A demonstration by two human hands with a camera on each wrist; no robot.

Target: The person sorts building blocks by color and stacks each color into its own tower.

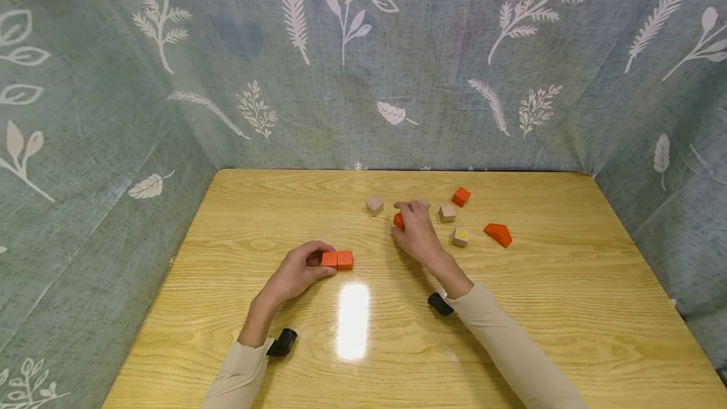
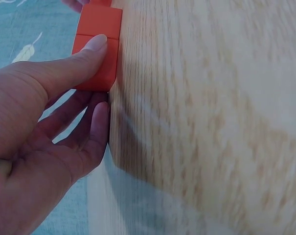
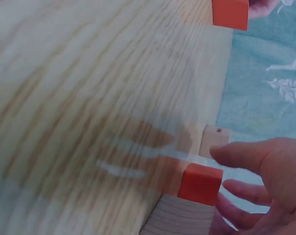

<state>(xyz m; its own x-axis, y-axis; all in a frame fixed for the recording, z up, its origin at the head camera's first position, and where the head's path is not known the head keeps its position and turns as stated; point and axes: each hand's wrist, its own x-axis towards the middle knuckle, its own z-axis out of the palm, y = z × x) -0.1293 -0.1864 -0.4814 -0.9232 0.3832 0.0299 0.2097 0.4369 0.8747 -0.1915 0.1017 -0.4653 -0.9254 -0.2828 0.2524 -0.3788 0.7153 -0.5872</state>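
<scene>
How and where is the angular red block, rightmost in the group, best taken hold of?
Probably pinch the angular red block across its middle, from above and the picture's right. Its outline is elongated with slanted ends, which fingers may slip off; the yellow-marked cube sits to its left, likely making that side tighter.

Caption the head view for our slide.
Left hand pinches one of two adjoining orange blocks; right hand beside another block.

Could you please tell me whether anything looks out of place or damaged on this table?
Nothing looks spilled or plainly damaged. Only the slanted orange block stands out, being unlike the loose cubes to its left. The two orange cubes at the left hand line up neatly.
</scene>
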